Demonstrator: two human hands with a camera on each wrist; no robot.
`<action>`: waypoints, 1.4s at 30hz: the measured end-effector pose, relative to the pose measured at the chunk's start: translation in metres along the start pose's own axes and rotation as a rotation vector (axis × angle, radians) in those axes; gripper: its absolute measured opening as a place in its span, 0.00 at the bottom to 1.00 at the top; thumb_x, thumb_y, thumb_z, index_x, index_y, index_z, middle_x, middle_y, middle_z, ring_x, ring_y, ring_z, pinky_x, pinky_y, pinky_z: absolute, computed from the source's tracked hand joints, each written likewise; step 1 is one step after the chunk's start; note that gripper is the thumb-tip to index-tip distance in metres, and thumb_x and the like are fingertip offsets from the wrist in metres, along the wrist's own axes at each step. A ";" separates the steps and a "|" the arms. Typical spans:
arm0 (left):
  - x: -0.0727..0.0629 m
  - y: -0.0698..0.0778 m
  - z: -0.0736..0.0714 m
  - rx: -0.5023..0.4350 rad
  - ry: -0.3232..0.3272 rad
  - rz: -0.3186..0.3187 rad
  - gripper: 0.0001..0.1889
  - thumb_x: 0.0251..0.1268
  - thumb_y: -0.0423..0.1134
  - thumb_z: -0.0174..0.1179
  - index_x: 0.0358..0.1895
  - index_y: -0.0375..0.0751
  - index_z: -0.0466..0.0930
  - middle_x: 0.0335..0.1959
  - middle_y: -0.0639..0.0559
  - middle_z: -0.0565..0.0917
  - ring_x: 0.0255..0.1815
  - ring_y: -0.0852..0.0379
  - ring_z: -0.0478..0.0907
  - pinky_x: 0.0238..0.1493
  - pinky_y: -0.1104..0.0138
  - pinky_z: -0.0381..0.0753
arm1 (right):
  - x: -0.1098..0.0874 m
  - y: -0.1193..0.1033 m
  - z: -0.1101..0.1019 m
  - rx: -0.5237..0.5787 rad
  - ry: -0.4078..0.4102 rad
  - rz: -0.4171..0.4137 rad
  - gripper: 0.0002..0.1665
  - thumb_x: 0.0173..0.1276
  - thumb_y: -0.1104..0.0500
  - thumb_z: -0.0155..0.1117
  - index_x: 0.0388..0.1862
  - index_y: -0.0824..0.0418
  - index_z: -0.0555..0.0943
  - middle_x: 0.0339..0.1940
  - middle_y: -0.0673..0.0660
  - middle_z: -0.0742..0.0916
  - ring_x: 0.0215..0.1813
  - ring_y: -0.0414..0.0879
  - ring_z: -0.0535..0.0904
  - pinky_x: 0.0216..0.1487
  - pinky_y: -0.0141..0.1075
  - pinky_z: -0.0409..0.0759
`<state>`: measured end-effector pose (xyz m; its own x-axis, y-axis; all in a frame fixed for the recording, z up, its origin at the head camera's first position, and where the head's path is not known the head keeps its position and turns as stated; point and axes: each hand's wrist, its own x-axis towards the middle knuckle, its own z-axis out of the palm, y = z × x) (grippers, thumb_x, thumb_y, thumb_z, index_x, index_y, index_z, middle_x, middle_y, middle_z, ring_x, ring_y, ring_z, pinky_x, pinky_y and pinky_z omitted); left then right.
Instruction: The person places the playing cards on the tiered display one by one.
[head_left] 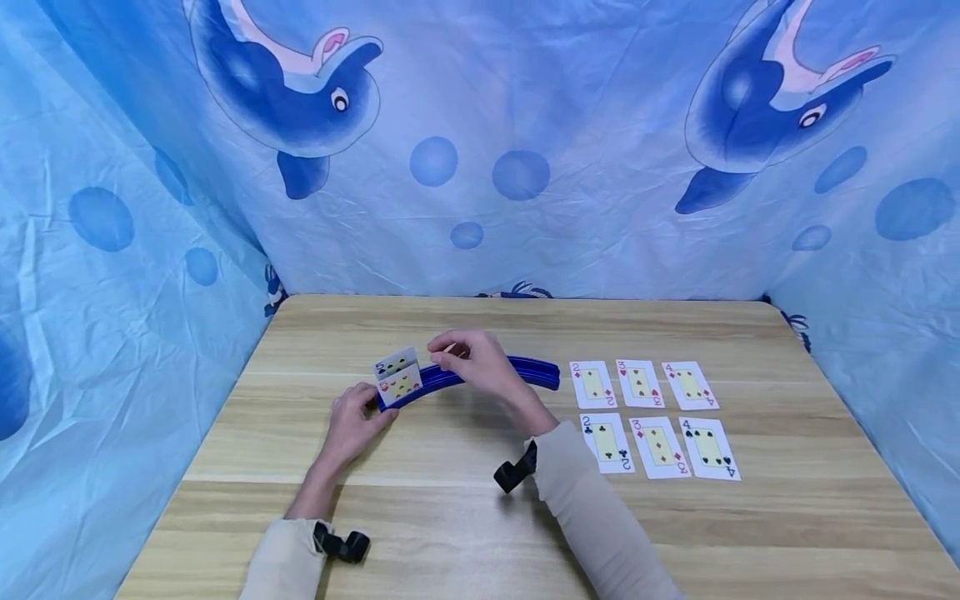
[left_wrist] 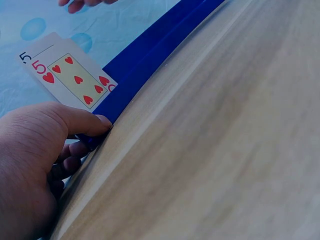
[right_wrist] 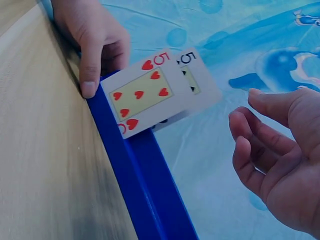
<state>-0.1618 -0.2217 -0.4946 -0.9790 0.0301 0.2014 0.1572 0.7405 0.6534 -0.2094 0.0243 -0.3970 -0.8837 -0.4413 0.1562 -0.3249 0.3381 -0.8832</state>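
My L hand (head_left: 356, 425) pinches the L end of a curved blue card holder (head_left: 534, 373) on the desk (head_left: 457, 517), w/ a 5 of hearts (head_left: 400, 386) standing in front of a black 5 (head_left: 395, 363) there. My R hand (head_left: 483, 365), loosely bent & empty, hovers nr them; 6 face-up cards (head_left: 640, 383) lie to the R.

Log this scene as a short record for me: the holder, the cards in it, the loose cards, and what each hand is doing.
Holder: blue curved rack on the wooden table
Front card in holder: five of hearts
Card behind: black five, partly covered
Loose cards: far row 2, 3, 4; near row 2, 3, 4
Left hand: grips the rack's left end
Right hand: holds nothing, near the fives
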 end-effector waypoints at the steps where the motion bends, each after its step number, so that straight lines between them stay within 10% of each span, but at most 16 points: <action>1: 0.000 0.000 0.000 -0.003 -0.001 -0.003 0.17 0.54 0.34 0.72 0.46 0.29 0.83 0.46 0.36 0.86 0.46 0.42 0.78 0.54 0.52 0.67 | -0.002 0.000 -0.002 -0.004 0.002 -0.003 0.11 0.71 0.58 0.65 0.50 0.57 0.87 0.46 0.56 0.90 0.39 0.46 0.84 0.36 0.31 0.80; 42: 0.000 -0.001 0.001 -0.006 -0.006 -0.004 0.18 0.55 0.34 0.71 0.47 0.28 0.83 0.47 0.35 0.85 0.47 0.41 0.78 0.56 0.48 0.67 | -0.089 0.044 -0.088 -0.141 0.142 -0.033 0.10 0.71 0.57 0.65 0.47 0.58 0.86 0.44 0.56 0.90 0.32 0.41 0.78 0.33 0.31 0.77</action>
<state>-0.1616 -0.2219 -0.4959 -0.9803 0.0312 0.1951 0.1545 0.7363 0.6588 -0.1741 0.1517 -0.4107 -0.9073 -0.3353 0.2537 -0.3896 0.4433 -0.8073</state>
